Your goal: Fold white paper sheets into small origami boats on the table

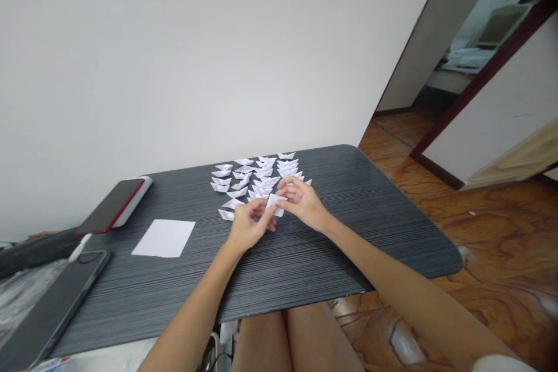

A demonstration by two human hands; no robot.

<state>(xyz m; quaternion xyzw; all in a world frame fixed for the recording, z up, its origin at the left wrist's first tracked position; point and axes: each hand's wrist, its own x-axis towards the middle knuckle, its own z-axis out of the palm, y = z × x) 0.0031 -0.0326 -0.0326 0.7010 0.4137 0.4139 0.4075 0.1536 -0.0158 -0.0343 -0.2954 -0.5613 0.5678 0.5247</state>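
Observation:
Between my two hands is a small folded piece of white paper (274, 202), held above the dark table. My left hand (250, 222) pinches its left side with thumb and fingers. From the right, my right hand (303, 203) grips the other side, thumb in front and fingers behind. Just beyond my hands, several white paper boats (264, 171) stand in loose rows, some partly hidden by my fingers. A flat white square sheet of paper (164, 238) lies on the table to the left of my left hand.
The dark, streaked table (349, 197) meets a white wall (261, 58) at its back edge. On the left lie a phone (65, 302) with a white cable (81, 247) and a dark, red-edged tablet-like device (113, 206). Wooden flooring (501, 232) shows at right.

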